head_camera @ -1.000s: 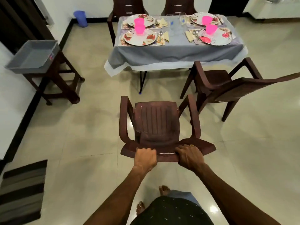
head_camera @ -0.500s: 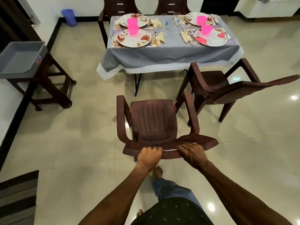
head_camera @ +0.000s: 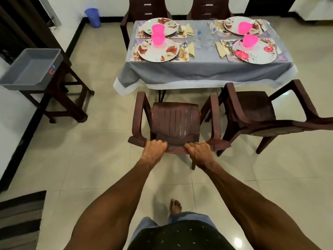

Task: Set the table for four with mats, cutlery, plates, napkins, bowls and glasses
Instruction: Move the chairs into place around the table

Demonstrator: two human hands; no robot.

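A brown plastic chair stands just in front of the table's near edge. My left hand and my right hand both grip the top of its backrest. The table wears a grey cloth and carries several floral plates, such as the near left one, each with a pink bowl on it. Mats, folded napkins and cutlery lie beside the plates. Clear glasses cluster in the table's middle.
A second brown chair stands to the right of mine, angled. Two more chairs sit at the table's far side. A grey tub rests on a wooden stool at left. A blue bin stands by the far wall, and a striped rug lies bottom left.
I have walked forward with the chair, bringing it from the open floor up to the table's near edge. Both hands kept their grip on the backrest.
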